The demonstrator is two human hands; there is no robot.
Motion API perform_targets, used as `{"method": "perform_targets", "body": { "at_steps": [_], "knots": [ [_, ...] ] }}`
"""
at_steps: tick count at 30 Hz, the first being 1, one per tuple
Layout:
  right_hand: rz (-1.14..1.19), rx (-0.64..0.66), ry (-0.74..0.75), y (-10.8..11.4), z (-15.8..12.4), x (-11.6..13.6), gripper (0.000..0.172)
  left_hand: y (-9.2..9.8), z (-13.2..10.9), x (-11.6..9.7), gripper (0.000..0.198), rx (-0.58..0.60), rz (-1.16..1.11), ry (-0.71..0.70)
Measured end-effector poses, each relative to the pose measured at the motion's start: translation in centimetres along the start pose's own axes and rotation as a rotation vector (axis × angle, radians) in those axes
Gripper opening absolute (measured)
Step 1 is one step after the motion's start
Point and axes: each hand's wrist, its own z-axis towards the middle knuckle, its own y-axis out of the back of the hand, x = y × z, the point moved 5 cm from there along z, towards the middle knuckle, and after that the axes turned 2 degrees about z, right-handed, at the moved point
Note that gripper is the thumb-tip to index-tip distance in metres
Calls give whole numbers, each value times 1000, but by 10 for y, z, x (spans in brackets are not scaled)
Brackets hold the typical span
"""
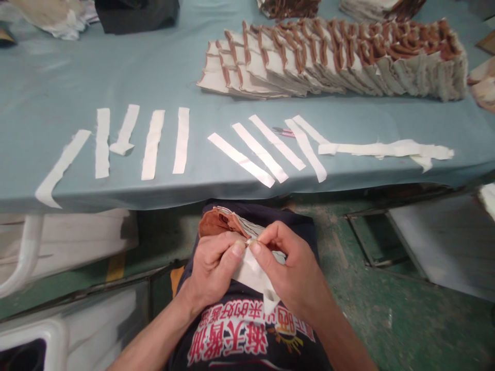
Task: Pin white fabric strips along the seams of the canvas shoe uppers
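On my lap lies a bundle of brown and off-white fabric pieces (217,221), partly covered by my hands. My left hand (216,263) pinches the edge of a white fabric piece (247,273) between thumb and forefinger. Right beside it, my right hand (288,260) pinches the same edge, the two thumb tips almost touching. A narrow white strip end (270,299) hangs down below my right hand. Whatever small part sits between the fingertips is hidden.
Several white fabric strips (181,139) lie along the front of the blue-covered table (116,77). Pink-handled snips (284,132) lie partly under them. Behind stands a long row of stacked brown-and-white fabric pieces (332,62). Chair frames (31,252) flank me on the green floor.
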Motion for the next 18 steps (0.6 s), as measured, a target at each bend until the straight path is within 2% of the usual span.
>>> {"method": "perform_targets", "body": {
  "at_steps": [5,8,10,12,14,18],
  "knots": [
    [589,257,-377,-21,-1,-24,29,1,-7,5,39,32,-109,39],
    [735,383,-455,-28,-4,-32,33,0,-6,6,46,98,-216,130],
    [744,469,-430,-28,-3,-33,35,-3,-2,6,49,174,-334,235],
    [693,495,-341,-22,2,-31,35,-7,5,5,51,249,-428,310],
    [589,441,-228,-12,9,-27,33,-9,13,0,54,300,-441,309],
    [339,257,-46,4,17,-20,28,-10,29,-12,62,370,-353,240]
  ]
}}
